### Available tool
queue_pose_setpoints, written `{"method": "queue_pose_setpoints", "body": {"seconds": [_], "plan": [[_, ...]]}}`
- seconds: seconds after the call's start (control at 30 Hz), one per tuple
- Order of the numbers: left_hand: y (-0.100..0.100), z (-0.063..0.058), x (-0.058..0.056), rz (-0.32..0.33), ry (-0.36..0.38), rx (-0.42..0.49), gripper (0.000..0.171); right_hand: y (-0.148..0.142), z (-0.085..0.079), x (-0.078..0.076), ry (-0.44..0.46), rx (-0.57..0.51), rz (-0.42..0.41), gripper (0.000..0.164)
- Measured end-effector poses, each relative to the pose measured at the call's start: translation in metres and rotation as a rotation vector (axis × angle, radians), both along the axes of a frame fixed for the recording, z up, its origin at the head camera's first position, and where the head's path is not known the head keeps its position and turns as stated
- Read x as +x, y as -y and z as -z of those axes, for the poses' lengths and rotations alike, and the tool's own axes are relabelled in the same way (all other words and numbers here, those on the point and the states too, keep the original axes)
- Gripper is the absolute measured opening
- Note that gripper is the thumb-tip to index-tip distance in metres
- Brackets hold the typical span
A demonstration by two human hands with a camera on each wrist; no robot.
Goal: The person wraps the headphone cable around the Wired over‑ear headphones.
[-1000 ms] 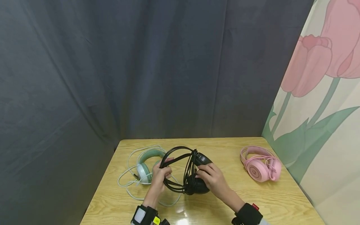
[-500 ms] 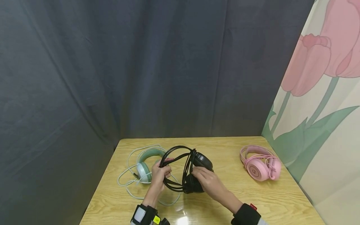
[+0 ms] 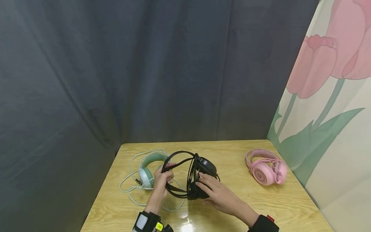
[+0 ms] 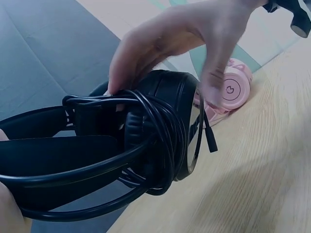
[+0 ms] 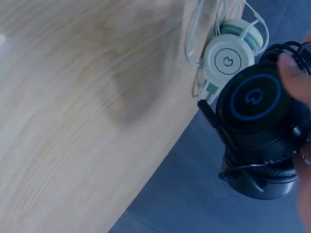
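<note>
A black over-ear headset (image 3: 206, 166) is held up above the table. Its headband sits in the grip of my left hand (image 3: 163, 178), fingers and thumb round the band. Black cable (image 4: 167, 138) is wound in several loops around the ear cups. At the cups, my right hand (image 3: 220, 196) has its fingers spread and fairly straight, fingertips at the wound cable. The thumb of the right hand (image 4: 214, 73) lies beside the outer face of one cup in the left wrist view. A short microphone boom (image 5: 210, 115) sticks out from the cup.
Behind the left hand, a mint-green and white headset (image 3: 146, 177) lies on the wooden table (image 3: 232, 154), its pale cable (image 3: 130, 190) spread in loose loops. A pink headset (image 3: 262, 172) with its cable wrapped round it rests on the right. A dark curtain (image 3: 174, 71) hangs behind.
The right hand's fingers have loosened and spread at the cable, and the hand has shifted slightly lower. My left hand keeps its grip on the headband.
</note>
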State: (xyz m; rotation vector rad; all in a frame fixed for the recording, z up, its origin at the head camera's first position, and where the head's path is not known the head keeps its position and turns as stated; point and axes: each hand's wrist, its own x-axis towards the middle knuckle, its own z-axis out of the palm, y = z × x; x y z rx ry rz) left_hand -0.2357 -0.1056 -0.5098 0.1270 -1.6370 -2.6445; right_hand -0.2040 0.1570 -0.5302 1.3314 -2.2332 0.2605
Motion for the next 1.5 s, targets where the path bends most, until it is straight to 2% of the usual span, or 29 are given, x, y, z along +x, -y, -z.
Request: {"method": "queue_pose_setpoints", "body": {"seconds": [0.1, 0.2, 0.37, 0.47, 0.53, 0.67, 0.77, 0.83, 0.93, 1.03, 1.13, 1.3, 1.5], "plan": [[0.000, 0.000, 0.001, 0.006, 0.014, 0.006, 0.046, -0.004, 0.003, -0.002, -0.089, 0.059, 0.033, 0.094], [0.001, -0.001, 0.000, 0.029, 0.025, 0.020, 0.046, -0.008, 0.003, -0.004, -0.125, 0.067, 0.042, 0.099], [0.005, 0.000, -0.003, 0.092, 0.033, 0.028, 0.044, -0.011, 0.004, -0.008, -0.133, 0.011, -0.049, 0.098], [0.007, -0.001, -0.005, 0.121, 0.043, -0.026, 0.044, -0.012, 0.006, -0.008, -0.141, -0.037, -0.092, 0.090], [0.007, -0.001, -0.007, 0.143, 0.051, -0.094, 0.046, -0.013, 0.007, -0.008, -0.142, -0.063, -0.099, 0.086], [0.010, 0.001, -0.010, 0.206, 0.045, -0.220, 0.061, -0.014, 0.011, -0.005, -0.145, -0.085, -0.078, 0.086], [0.014, 0.005, -0.009, 0.223, 0.030, -0.287, 0.070, -0.015, 0.015, -0.005, -0.147, -0.107, -0.043, 0.077], [0.017, 0.008, -0.007, 0.198, 0.006, -0.321, 0.070, -0.015, 0.019, -0.006, -0.115, -0.142, 0.001, 0.068], [0.023, 0.014, -0.005, 0.106, -0.039, -0.371, 0.060, -0.017, 0.026, -0.012, -0.046, -0.222, 0.105, 0.056], [0.033, 0.020, -0.004, 0.006, -0.103, -0.393, 0.047, -0.020, 0.036, -0.022, 0.022, -0.294, 0.255, 0.055], [0.045, 0.025, 0.002, -0.045, -0.141, -0.406, 0.038, -0.022, 0.047, -0.033, 0.058, -0.331, 0.398, 0.057], [0.067, 0.033, 0.015, -0.089, -0.134, -0.415, 0.032, -0.025, 0.061, -0.052, 0.119, -0.350, 0.581, 0.056], [0.085, 0.041, 0.024, -0.134, -0.066, -0.377, 0.032, -0.029, 0.064, -0.072, 0.194, -0.374, 0.718, 0.055]]}}
